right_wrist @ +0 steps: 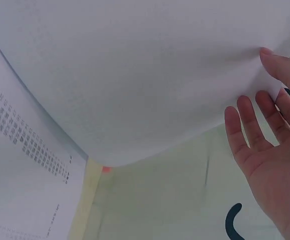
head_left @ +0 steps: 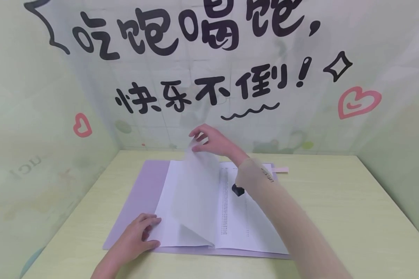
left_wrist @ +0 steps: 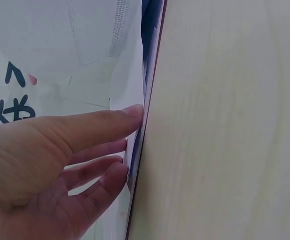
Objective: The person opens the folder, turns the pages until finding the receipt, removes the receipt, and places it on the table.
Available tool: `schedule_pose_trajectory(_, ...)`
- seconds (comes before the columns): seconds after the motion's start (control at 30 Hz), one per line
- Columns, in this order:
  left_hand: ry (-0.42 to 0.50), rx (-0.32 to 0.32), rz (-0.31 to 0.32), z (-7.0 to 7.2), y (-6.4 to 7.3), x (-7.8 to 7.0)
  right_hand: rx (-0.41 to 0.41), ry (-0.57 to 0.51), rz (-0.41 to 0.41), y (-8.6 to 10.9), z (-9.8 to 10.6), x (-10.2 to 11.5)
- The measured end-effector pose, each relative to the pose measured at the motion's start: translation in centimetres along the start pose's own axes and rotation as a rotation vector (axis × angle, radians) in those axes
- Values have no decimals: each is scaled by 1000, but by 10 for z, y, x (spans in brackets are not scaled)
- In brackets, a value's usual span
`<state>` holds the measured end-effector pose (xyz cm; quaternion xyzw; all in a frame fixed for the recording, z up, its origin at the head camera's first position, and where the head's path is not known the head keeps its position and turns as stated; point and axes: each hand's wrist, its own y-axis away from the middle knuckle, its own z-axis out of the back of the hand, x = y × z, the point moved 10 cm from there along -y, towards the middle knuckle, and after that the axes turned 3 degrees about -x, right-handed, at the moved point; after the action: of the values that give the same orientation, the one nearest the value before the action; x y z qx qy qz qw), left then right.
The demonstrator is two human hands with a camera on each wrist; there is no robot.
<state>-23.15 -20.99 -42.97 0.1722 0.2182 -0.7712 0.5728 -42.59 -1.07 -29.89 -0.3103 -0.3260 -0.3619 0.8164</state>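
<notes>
An open booklet with white pages and a purple cover (head_left: 157, 176) lies on the table. Its right-hand page (head_left: 235, 221) carries columns of small print. One white page (head_left: 197, 186) stands lifted in the middle, curving over the left side. My right hand (head_left: 213, 141) pinches this page near its top corner; in the right wrist view the thumb (right_wrist: 280, 65) lies on the near face and some fingers are partly behind the sheet. My left hand (head_left: 136, 236) rests at the lower left of the booklet, fingers on the paper and thumb by the bottom edge (left_wrist: 137, 135).
A pink tab (head_left: 282, 169) sticks out at the booklet's upper right. By the right sleeve (head_left: 286, 209) is a small black object (head_left: 238, 190). Pale wood-look tabletop (head_left: 338, 193) surrounds the booklet, and a printed cloth wall (head_left: 174, 131) stands behind.
</notes>
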Motion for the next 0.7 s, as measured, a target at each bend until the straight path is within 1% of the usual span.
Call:
schedule_pose_trajectory(0.1,-14,-14,-14,1,0,0,17,4,-1,-4,-13,-1)
schedule_pose_trajectory(0.23,-6,-36,-21,2,1,1,37,17,9,-7,-28,-3)
schedule_pose_trajectory(0.37,-6,-57,-7,4,1,4,52,45,36,-11,-44,-6)
schedule_pose_trajectory(0.47,1,-54,20,4,1,6,63,59,44,-13,-55,-9)
schedule_pose_trajectory(0.7,94,2,108,2,2,13,76,75,21,-19,-85,-22)
